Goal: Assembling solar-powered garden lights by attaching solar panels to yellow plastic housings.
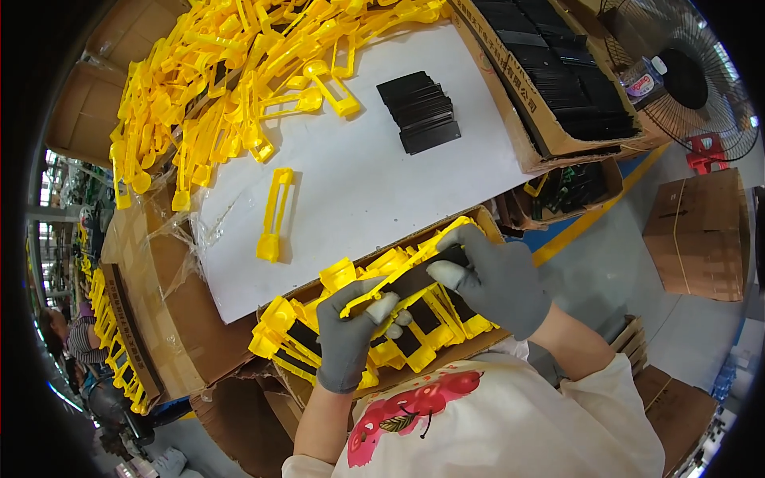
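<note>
My left hand (344, 338), in a grey glove with pale fingertips, is closed around the near-left end of a yellow plastic frame (408, 266). At the frame's other end, my right hand (508, 280), gloved alike, pinches it with the thumb on a black plate (414, 280) that lies along the frame. Whether the plate is fully seated, I cannot tell. Just under both hands is an open carton full of yellow frames with black plates in them (426, 315). Beyond it, a single yellow frame (275, 215) without a plate lies on the white tabletop (351, 191).
A fanned stack of black plates (421, 113) lies on the table. Yellow frames (215, 72) are heaped at the far left. A carton of black plates (558, 72) stands far right, near a fan (693, 80) and a bottle (642, 80). Another person (84, 338) is at the left edge.
</note>
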A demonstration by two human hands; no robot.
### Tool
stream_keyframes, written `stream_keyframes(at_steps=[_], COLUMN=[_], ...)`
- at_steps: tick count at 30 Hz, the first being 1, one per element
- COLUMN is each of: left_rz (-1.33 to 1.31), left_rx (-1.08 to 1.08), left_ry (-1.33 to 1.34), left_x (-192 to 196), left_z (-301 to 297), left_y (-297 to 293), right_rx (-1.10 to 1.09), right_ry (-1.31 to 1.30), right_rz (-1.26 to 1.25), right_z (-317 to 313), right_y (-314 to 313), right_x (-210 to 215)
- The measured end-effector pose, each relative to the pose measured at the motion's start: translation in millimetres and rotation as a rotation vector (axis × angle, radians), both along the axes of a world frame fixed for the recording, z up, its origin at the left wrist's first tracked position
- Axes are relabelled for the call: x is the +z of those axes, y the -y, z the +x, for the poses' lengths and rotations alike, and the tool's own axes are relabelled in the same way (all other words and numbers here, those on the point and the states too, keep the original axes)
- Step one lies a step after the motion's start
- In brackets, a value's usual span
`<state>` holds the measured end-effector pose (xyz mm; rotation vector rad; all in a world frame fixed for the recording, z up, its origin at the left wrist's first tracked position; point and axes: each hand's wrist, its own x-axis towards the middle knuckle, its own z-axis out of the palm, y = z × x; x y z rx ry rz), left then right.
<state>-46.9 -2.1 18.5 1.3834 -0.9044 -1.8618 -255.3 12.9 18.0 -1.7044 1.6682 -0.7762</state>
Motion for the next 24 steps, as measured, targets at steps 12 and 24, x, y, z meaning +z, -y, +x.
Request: stream_keyframes(at_steps=[12,24], left_rz=[0.036,-0.851], left_rx=[-0.141,-0.654], left_ry=[0.128,0.848], left_x=[3.3,-33.1], left_z=[2.0,-69.0], left_y=[-3.7,30.0], right_rx=[0.034,-0.069], right_ry=[0.006,-0.355], right_rz=[0.163,0.129], right_z=[-21.3,-31.5], right_y=[-21.4,-91.5], right_x=[-21.1,-44.6])
